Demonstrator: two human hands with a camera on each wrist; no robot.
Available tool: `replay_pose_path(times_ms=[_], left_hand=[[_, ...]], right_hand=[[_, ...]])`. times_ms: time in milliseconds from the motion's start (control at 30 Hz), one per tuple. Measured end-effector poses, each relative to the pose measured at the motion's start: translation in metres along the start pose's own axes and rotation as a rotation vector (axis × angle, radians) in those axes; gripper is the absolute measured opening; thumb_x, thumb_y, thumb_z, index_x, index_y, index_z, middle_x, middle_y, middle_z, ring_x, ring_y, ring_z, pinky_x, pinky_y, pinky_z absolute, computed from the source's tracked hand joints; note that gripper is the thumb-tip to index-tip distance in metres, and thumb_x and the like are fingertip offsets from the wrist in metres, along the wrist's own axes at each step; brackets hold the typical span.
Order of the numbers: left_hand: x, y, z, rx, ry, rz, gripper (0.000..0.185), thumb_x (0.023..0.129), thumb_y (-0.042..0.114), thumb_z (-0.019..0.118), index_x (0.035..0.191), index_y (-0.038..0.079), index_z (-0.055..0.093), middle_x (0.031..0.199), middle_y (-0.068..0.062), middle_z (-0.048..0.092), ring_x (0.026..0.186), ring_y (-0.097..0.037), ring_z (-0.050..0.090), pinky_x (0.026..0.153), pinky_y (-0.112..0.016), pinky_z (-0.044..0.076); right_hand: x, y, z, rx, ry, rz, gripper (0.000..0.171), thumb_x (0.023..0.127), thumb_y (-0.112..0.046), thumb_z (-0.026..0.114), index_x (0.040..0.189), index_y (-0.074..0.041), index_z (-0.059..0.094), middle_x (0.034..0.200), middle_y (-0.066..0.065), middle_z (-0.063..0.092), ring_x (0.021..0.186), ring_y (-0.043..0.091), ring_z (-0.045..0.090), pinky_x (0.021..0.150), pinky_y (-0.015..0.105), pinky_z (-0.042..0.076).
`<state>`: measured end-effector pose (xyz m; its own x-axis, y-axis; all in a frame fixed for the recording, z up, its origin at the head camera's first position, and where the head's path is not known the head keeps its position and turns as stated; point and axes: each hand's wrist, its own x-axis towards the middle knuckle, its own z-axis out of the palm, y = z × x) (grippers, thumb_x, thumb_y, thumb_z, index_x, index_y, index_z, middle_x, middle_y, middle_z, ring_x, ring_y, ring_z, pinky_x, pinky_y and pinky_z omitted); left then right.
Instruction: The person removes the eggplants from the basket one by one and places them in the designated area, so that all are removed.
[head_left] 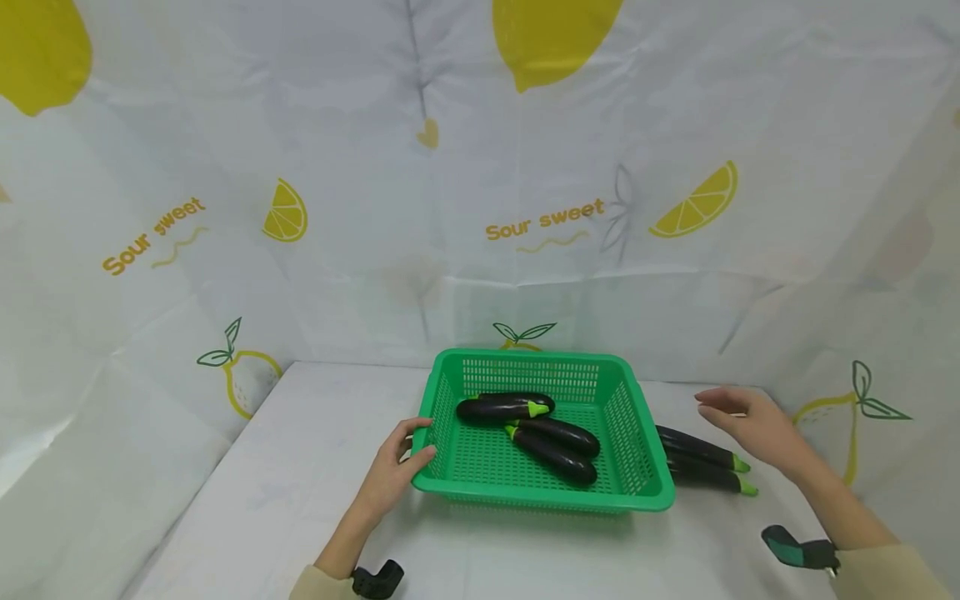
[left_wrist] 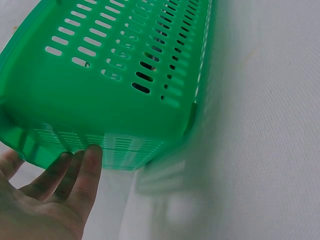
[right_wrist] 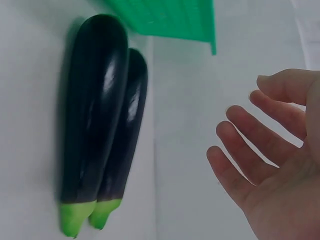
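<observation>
A green slotted basket [head_left: 525,493] stands on the white table and holds several dark purple eggplants [head_left: 558,446] with green stems. My left hand [head_left: 405,467] rests against its front left corner, thumb at the rim. In the left wrist view its straight fingers [left_wrist: 82,170] touch the lower wall of the basket [left_wrist: 100,100]. Two more eggplants [head_left: 697,461] lie side by side on the table just right of the basket. My right hand [head_left: 738,417] hovers above them, palm down, holding nothing. The right wrist view shows this spread hand [right_wrist: 260,155] to the right of the eggplant pair [right_wrist: 95,110].
White cloth printed with lemons [head_left: 555,37] hangs close behind and on both sides of the table [head_left: 300,483]. Camera straps sit on both wrists [head_left: 798,552]. The basket's near corner shows above the eggplant pair in the right wrist view [right_wrist: 170,20].
</observation>
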<state>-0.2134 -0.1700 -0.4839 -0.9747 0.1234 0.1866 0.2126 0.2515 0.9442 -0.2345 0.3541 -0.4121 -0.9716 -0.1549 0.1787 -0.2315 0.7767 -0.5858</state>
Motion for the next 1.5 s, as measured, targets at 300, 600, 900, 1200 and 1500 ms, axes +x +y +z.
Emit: replay_pose_path(times_ms=[300, 600, 900, 1200, 1500], left_hand=[[0.000, -0.001, 0.000, 0.007, 0.001, 0.002, 0.043, 0.101, 0.016, 0.066, 0.142, 0.015, 0.054, 0.150, -0.014, 0.047, 0.130, -0.034, 0.054, 0.106, -0.060, 0.041], [0.001, -0.001, 0.000, -0.002, -0.004, 0.009, 0.045, 0.101, 0.019, 0.066, 0.143, 0.014, 0.053, 0.150, -0.013, 0.047, 0.130, -0.033, 0.054, 0.105, -0.058, 0.042], [-0.001, -0.002, -0.003, -0.007, 0.002, 0.004, 0.045, 0.101, 0.023, 0.067, 0.143, 0.015, 0.053, 0.151, -0.013, 0.046, 0.132, -0.034, 0.053, 0.104, -0.056, 0.043], [0.001, -0.001, -0.002, -0.006, 0.000, 0.008, 0.044, 0.101, 0.019, 0.066, 0.143, 0.016, 0.053, 0.151, -0.013, 0.046, 0.132, -0.034, 0.052, 0.105, -0.057, 0.043], [0.001, -0.003, 0.000, -0.004, -0.001, 0.005, 0.043, 0.100, 0.020, 0.067, 0.142, 0.016, 0.054, 0.149, -0.012, 0.048, 0.130, -0.034, 0.054, 0.105, -0.058, 0.042]], right_hand=[[0.004, -0.047, -0.016, 0.076, -0.038, 0.035, 0.047, 0.105, -0.039, 0.057, 0.135, -0.003, 0.060, 0.128, 0.020, 0.065, 0.108, 0.032, 0.065, 0.084, 0.041, 0.051], [0.017, -0.092, -0.018, 0.069, -0.043, -0.007, 0.047, 0.103, -0.043, 0.059, 0.134, -0.007, 0.062, 0.125, 0.015, 0.067, 0.111, 0.034, 0.063, 0.087, 0.047, 0.050], [0.041, -0.125, -0.004, 0.086, -0.060, -0.079, 0.044, 0.103, -0.042, 0.059, 0.130, -0.008, 0.066, 0.123, 0.011, 0.068, 0.110, 0.031, 0.063, 0.086, 0.047, 0.051], [0.063, -0.146, 0.013, 0.140, -0.076, -0.146, 0.039, 0.102, -0.037, 0.062, 0.127, -0.008, 0.068, 0.120, 0.010, 0.070, 0.108, 0.028, 0.064, 0.089, 0.047, 0.051], [0.082, -0.153, 0.040, 0.169, -0.097, -0.202, 0.039, 0.101, -0.035, 0.065, 0.128, -0.006, 0.068, 0.120, 0.010, 0.069, 0.109, 0.029, 0.064, 0.091, 0.050, 0.051]])
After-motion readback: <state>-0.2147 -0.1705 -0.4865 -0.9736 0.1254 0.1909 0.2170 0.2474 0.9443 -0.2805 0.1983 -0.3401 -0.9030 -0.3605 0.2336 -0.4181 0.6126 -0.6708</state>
